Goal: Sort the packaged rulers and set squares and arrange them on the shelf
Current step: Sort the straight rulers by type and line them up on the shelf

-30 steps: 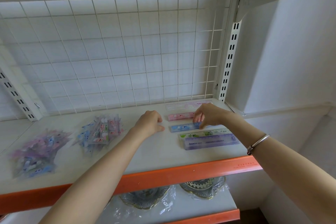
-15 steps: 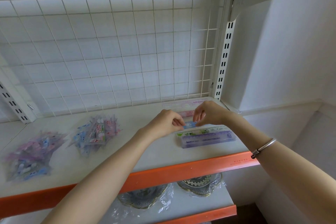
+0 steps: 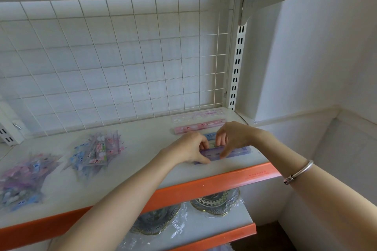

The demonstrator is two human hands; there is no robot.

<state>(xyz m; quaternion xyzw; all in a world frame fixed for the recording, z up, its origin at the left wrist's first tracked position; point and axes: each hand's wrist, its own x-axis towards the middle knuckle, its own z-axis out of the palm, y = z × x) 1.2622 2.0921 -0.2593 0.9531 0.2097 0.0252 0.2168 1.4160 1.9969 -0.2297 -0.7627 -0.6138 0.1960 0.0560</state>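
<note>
On the right of the white shelf (image 3: 142,161) lies a row of packaged rulers: a pale pink set (image 3: 197,116) at the back, a pink ruler (image 3: 199,127), a blue ruler (image 3: 211,135) mostly hidden by my hands, and a purple ruler (image 3: 236,152) at the front. My left hand (image 3: 189,150) and my right hand (image 3: 230,138) meet over the purple ruler. Curled fingers and thumbs of both hands pinch it near its middle and left part. A greenish ruler between blue and purple is almost fully covered.
Two loose heaps of packaged set squares lie on the shelf's left, one (image 3: 95,151) mid-left and one (image 3: 22,181) at the far left. A wire grid (image 3: 114,63) backs the shelf. An orange front lip (image 3: 204,185) edges it. Wrapped glass dishes (image 3: 216,201) sit on the lower shelf.
My hands came forward from the blue ruler to the purple ruler at the front. The left hand, apart a second ago, has joined the right. The camera has shifted slightly.
</note>
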